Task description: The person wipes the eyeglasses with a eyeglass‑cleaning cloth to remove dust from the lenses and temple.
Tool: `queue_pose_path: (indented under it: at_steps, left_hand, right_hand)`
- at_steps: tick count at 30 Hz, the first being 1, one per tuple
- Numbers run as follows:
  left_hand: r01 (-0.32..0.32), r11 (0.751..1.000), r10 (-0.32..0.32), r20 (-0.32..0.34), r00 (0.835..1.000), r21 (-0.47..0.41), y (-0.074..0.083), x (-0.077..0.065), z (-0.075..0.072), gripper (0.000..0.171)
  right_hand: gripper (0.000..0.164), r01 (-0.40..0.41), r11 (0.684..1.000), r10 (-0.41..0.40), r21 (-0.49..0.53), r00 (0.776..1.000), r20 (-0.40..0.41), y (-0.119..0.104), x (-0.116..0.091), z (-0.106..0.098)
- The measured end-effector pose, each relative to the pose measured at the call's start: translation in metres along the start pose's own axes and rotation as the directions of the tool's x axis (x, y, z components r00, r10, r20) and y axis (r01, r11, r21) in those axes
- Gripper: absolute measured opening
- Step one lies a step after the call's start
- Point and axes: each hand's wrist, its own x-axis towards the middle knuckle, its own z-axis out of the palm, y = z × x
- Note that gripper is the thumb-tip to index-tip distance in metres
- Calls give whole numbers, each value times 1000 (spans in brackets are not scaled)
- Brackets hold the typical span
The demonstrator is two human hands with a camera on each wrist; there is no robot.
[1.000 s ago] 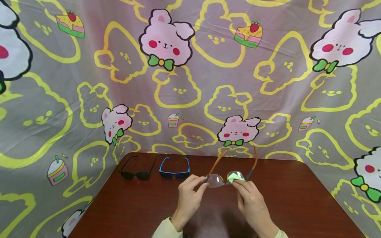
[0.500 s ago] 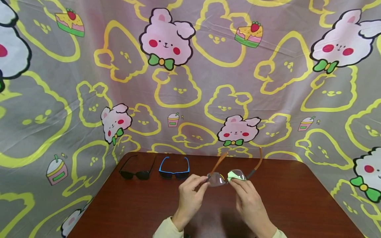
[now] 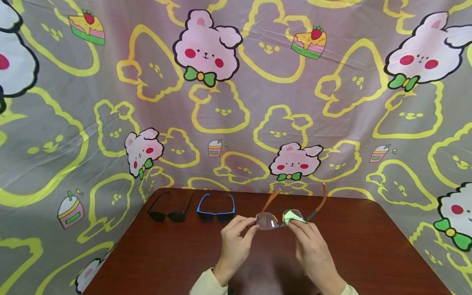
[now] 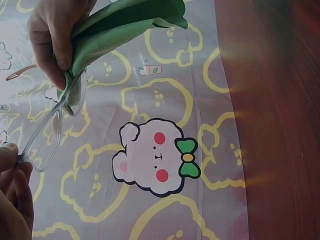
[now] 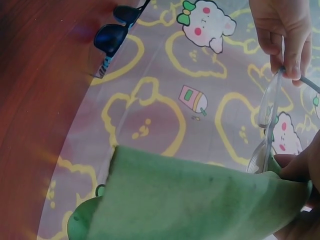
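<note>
A pair of clear-lensed eyeglasses (image 3: 266,221) with orange-brown temples is held up above the table, temples pointing away from me. My left hand (image 3: 235,241) pinches the frame at its left hinge between thumb and fingers. With my right hand (image 3: 313,250) I pinch a light green cloth (image 3: 290,216) against the right lens, which it partly covers. Seen from the left wrist, the cloth (image 4: 125,31) folds over the far lens and hangs loose beyond the fingers. It fills much of the lower right wrist view, where the right hand's fingers are only partly visible.
Black sunglasses (image 3: 167,216) and blue-framed sunglasses (image 3: 216,216) lie with temples unfolded at the back left of the dark red-brown table (image 3: 177,258). A cartoon-printed curtain (image 3: 254,94) rises behind the table and along its sides.
The cloth and right fingers have shifted slightly over the right lens. The right temple has swung a little to the right. My left hand stays nearly still on the hinge.
</note>
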Motion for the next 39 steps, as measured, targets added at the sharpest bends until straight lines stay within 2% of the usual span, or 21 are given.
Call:
queue_pose_path:
  at_steps: [8, 15, 22, 26, 30, 36, 39]
  left_hand:
    - [-1, 1000, 2, -18, 1000, 7, 1, 2, 0, 21]
    - [-16, 1000, 16, 0, 1000, 0, -1, 0, 0, 22]
    - [-64, 998, 64, 35, 997, 2, -29, -17, 7, 21]
    - [-95, 995, 94, 48, 994, 4, -35, -21, 10, 21]
    - [-111, 994, 110, 50, 993, 0, -30, -17, 10, 21]
    - [-137, 990, 138, 55, 989, -12, -6, -1, 6, 23]
    - [-155, 988, 155, 54, 986, -17, 0, 3, 5, 23]
  right_hand:
    - [39, -6, 1000, 5, -19, 1000, -17, 3, -1, -4]
    - [41, -42, 998, 42, -50, 999, -4, 3, -2, -6]
    - [39, -104, 991, 103, -88, 995, -19, 0, -1, -7]
    - [32, -150, 984, 151, -97, 989, 0, -1, -2, -7]
    - [38, -172, 980, 174, -96, 985, 10, -2, -2, -6]
    - [43, -148, 983, 148, -110, 989, -15, -2, -1, -4]
    - [44, -148, 983, 147, -113, 989, -20, -2, -1, -4]
